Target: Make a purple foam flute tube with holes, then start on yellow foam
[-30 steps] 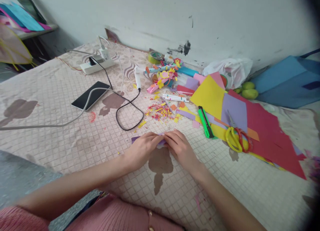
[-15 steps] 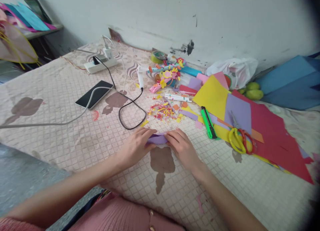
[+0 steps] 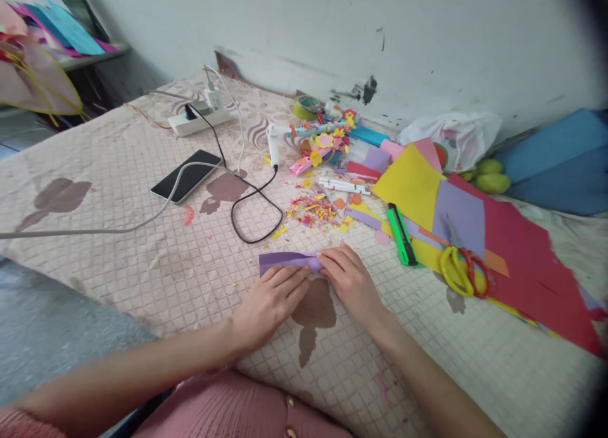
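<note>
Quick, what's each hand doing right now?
Left hand: fingers on the purple paper strip, pressing or holding.
Right hand: fingertips at the strip's right end, grip unclear.

My purple paper strip lies crosswise on the quilted cloth, partly folded over, its darker far end open and flat

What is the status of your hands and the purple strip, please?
Left hand on strip, right hand at its right end. Strip's left end uncovered. Cutter off right, clear of both.
</note>
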A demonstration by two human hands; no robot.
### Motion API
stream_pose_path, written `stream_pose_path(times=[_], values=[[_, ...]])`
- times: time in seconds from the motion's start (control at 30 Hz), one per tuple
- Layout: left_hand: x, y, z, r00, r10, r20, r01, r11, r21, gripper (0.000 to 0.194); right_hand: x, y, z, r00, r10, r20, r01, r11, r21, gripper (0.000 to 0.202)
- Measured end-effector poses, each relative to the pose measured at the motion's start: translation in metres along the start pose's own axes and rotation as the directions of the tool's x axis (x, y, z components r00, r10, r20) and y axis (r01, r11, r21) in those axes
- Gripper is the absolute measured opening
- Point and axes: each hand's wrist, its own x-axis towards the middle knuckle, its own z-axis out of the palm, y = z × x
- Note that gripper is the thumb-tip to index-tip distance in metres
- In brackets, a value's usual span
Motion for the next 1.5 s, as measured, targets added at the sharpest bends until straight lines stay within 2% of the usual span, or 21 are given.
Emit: stream_pose_path(times=[0.2,0.37,0.63,0.87,1.03,1.17,1.33,1.5], values=[[0.001,0.003,0.002,0.998,-0.055,0.035,0.055,0.998,-0.005,0.03,0.0,0.001,0.001,1.0,0.003,0.015,-0.003,1.0,-0.029,0.029],[0.007,-0.003,0.003,0.995,-0.093,-0.02,0.091,0.994,-0.059,0.026,0.0,0.001,0.0,0.997,0.025,0.07,-0.023,0.999,-0.035,0.035],[0.008,-0.008,0.0,0.989,-0.15,-0.016,0.149,0.987,-0.063,0.029,0.002,-0.001,-0.004,0.99,0.014,0.14,-0.004,0.997,-0.073,0.037],[0.006,-0.009,0.003,0.984,-0.172,-0.041,0.169,0.984,-0.062,0.033,0.003,-0.003,-0.004,0.99,0.009,0.138,0.005,0.995,-0.1,0.034],[0.006,-0.01,0.003,0.98,-0.197,-0.041,0.197,0.98,-0.001,0.033,0.006,-0.003,-0.005,0.992,-0.008,0.127,0.022,0.994,-0.104,0.03],[0.006,-0.01,0.003,0.979,-0.202,-0.007,0.202,0.979,0.041,0.029,0.005,-0.003,-0.004,0.992,-0.014,0.123,0.025,0.996,-0.089,0.031],[0.005,-0.011,0.002,0.972,-0.23,-0.041,0.233,0.97,0.075,0.022,0.004,-0.003,-0.004,0.993,-0.006,0.117,0.015,0.997,-0.074,0.03],[0.005,-0.015,0.001,0.971,-0.233,-0.047,0.234,0.972,0.03,0.022,0.004,-0.003,-0.003,0.993,0.001,0.116,0.007,0.998,-0.068,0.031]])
